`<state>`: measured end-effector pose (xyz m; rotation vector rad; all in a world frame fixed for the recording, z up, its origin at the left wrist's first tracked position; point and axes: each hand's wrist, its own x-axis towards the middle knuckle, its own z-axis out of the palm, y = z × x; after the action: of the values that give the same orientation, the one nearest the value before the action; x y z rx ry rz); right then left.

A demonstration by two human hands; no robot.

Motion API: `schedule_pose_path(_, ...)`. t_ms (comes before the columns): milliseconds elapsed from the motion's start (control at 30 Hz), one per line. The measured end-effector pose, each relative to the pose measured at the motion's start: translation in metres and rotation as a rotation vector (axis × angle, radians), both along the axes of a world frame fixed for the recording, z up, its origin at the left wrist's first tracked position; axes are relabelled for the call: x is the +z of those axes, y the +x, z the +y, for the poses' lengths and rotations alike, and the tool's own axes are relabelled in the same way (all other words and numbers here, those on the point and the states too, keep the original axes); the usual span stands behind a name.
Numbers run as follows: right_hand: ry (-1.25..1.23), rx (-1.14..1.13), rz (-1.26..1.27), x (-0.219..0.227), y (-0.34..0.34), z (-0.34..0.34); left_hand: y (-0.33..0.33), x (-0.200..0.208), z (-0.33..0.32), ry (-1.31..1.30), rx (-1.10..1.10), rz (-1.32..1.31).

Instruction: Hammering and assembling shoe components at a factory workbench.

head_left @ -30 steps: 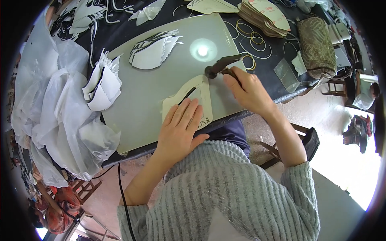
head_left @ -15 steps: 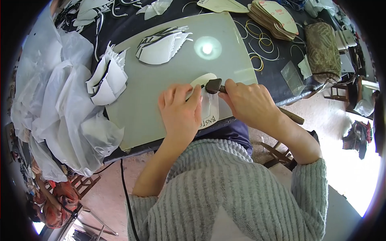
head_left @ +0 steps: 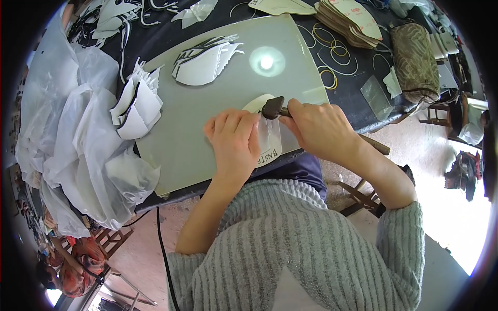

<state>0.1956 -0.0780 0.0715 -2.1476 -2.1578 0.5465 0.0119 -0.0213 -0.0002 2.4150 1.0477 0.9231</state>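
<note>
In my right hand (head_left: 322,127) is a hammer (head_left: 272,108), its fingers wrapped round the wooden handle, which sticks out behind under my forearm. The dark hammer head is close beside my left fingertips. My left hand (head_left: 236,141) lies with bent fingers and thumb pinched at the edge of a white cut piece (head_left: 263,138), partly hidden by the hand. Under that piece is a cream, rounded pattern card (head_left: 275,144) with handwriting near its lower end. Both lie at the near edge of a grey-green work board (head_left: 207,103).
Two stacks of white pieces with black edging, one fanned (head_left: 202,65) and one upright (head_left: 139,106), sit left. Crumpled clear plastic (head_left: 88,135) covers the left side. Far right are card patterns (head_left: 353,20), cord rings (head_left: 334,57) and a patterned roll (head_left: 415,62). Another person (head_left: 83,267) sits lower left.
The hammer head has tilted and shifted slightly left toward my left fingertips. My left hand keeps its place on the piece. The whole view has shifted a little.
</note>
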Motion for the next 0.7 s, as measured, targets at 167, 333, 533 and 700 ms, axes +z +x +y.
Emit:
schedule_pose_path(167, -0.026, 0.004, -0.012, 0.0, 0.005, 0.002, -0.001, -0.002, -0.001, 0.051, -0.007, 0.003)
schedule_pose_path(333, 0.084, 0.037, 0.055, 0.003, 0.013, 0.009, -0.001, -0.005, -0.001, 0.088, 0.001, -0.024)
schedule_pose_path(533, 0.019, 0.139, -0.02, 0.003, 0.011, 0.019, -0.002, -0.006, 0.0, 0.026, -0.007, -0.061)
schedule_pose_path(700, -0.012, 0.112, -0.034, -0.002, 0.009, 0.011, -0.004, -0.007, -0.001, 0.0, 0.015, -0.076)
